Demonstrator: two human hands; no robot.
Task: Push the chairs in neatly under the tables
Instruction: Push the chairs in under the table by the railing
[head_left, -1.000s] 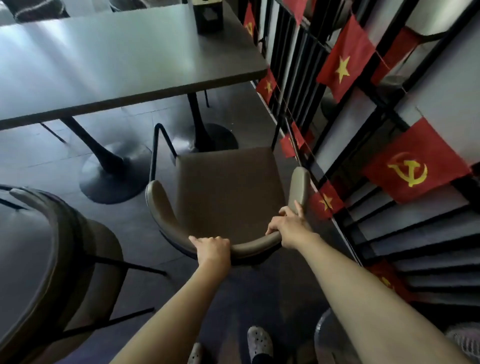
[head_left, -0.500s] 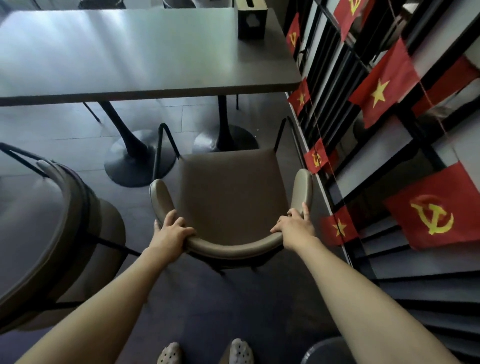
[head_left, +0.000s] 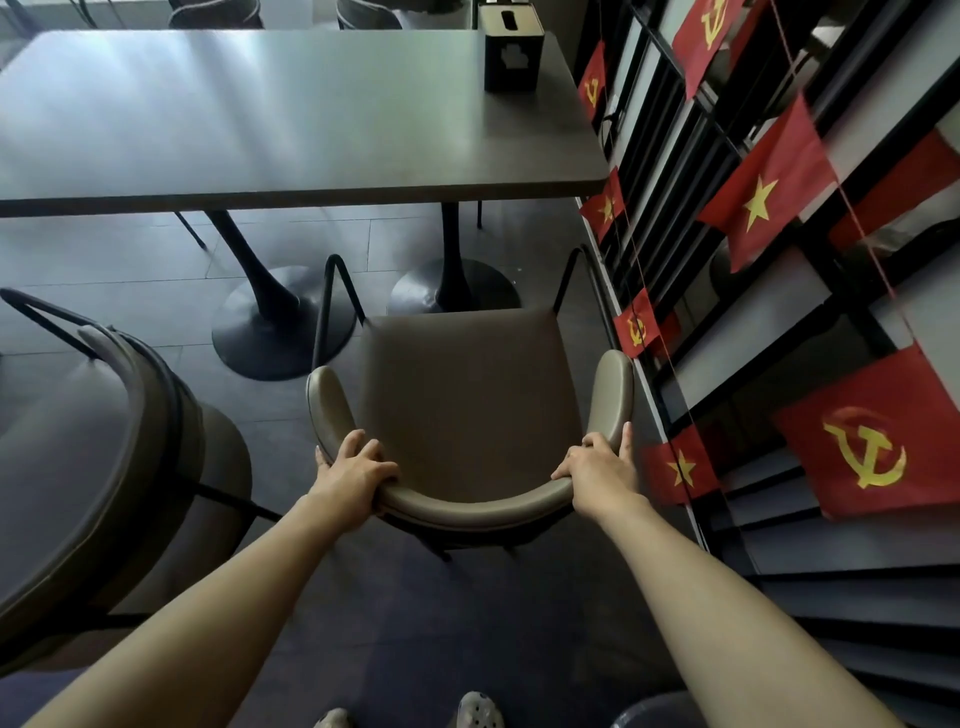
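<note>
I grip the curved backrest of the brown chair (head_left: 470, 395) with both hands, left hand (head_left: 353, 475) and right hand (head_left: 597, 475) closed around its rail. The chair stands short of the grey table (head_left: 270, 114), seat facing the table's pedestal bases, beside a railing strung with red flags (head_left: 769, 192). A second chair (head_left: 130, 467) sits at left.

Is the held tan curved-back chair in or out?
Out: the tan curved-back chair's whole seat sits short of the grey rectangular table's edge.
</note>
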